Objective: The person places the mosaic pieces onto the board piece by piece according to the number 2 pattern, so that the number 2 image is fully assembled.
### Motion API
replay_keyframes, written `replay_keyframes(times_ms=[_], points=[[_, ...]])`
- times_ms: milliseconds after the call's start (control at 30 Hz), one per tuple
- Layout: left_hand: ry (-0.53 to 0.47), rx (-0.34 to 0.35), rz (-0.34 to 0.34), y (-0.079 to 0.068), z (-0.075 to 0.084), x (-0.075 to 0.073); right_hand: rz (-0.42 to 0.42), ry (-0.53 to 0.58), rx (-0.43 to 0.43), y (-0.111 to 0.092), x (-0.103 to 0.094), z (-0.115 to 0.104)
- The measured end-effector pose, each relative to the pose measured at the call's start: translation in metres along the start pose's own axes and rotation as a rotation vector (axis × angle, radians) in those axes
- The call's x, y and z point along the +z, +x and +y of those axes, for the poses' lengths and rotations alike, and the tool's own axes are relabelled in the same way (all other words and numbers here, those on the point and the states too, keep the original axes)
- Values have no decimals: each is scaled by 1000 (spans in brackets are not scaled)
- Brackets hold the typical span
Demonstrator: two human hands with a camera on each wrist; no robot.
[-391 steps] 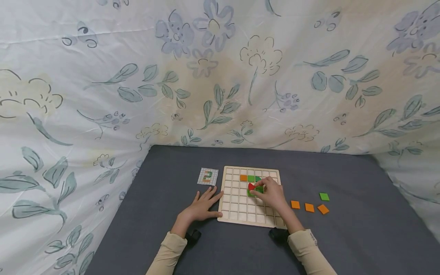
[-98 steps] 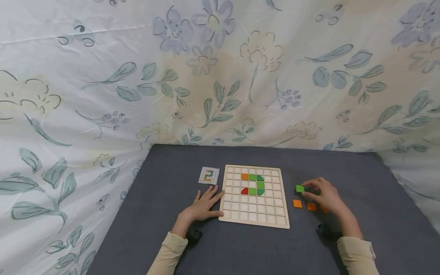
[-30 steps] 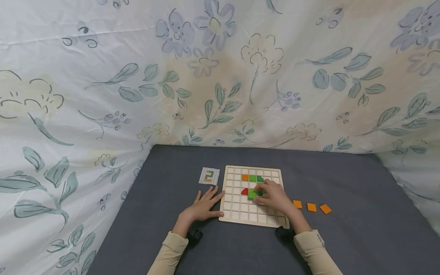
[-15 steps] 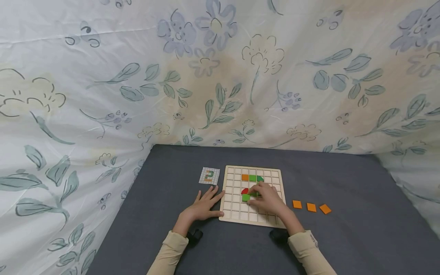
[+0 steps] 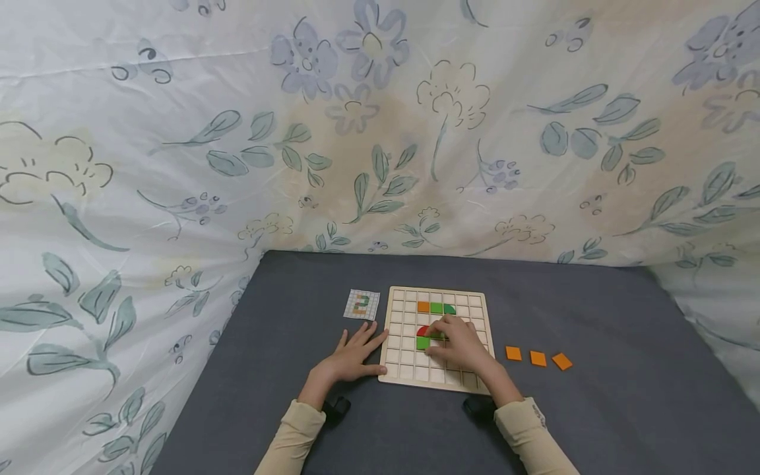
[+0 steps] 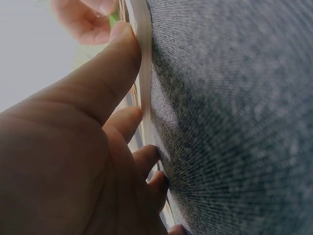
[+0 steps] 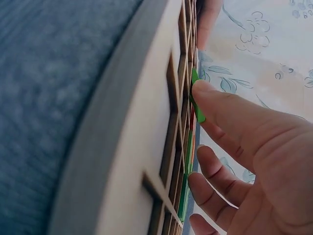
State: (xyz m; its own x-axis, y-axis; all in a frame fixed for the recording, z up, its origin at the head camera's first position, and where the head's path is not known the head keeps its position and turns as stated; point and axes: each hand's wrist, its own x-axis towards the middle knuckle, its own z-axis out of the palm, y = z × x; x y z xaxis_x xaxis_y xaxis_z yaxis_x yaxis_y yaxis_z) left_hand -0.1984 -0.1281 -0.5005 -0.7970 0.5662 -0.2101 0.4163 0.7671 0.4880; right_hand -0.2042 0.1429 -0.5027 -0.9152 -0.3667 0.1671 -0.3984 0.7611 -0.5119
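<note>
Thumb and forefinger of the right hand (image 5: 460, 344) clamp a green tile (image 5: 423, 343), which the right wrist view shows tilted, over the gridded board (image 5: 436, 375). It lies slightly toward nine o'clock from the board's middle, with a red rounded piece (image 5: 422, 331) at its twelve o'clock, partly covered by the forefinger.

The left hand (image 5: 349, 356) is at the board's nine o'clock edge, fingers spread apart, thumb touching the rim.

Toward the board's twelve o'clock side sit an orange tile (image 5: 423, 307), a second green tile (image 5: 436, 307) and a dark-green rounded piece (image 5: 449, 309) in one row. A patterned card (image 5: 361, 304) lies at the board's ten o'clock; three loose orange tiles (image 5: 538, 358) lie toward three o'clock on the grey tabletop (image 5: 617, 396). Flowered cloth (image 5: 380, 132) hangs behind, at twelve o'clock.
</note>
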Motion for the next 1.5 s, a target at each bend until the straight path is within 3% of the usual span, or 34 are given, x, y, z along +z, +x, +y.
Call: replay_keyframes(times_ms=[600, 933, 1500], points=[[-5, -2, -3, 0, 1, -1, 4, 4, -16, -2, -2, -2], [4, -3, 1, 0, 0, 1, -5, -18, 30, -5, -4, 6], [-9, 4, 6, -1, 1, 0, 21, -18, 20, -19, -14, 20]])
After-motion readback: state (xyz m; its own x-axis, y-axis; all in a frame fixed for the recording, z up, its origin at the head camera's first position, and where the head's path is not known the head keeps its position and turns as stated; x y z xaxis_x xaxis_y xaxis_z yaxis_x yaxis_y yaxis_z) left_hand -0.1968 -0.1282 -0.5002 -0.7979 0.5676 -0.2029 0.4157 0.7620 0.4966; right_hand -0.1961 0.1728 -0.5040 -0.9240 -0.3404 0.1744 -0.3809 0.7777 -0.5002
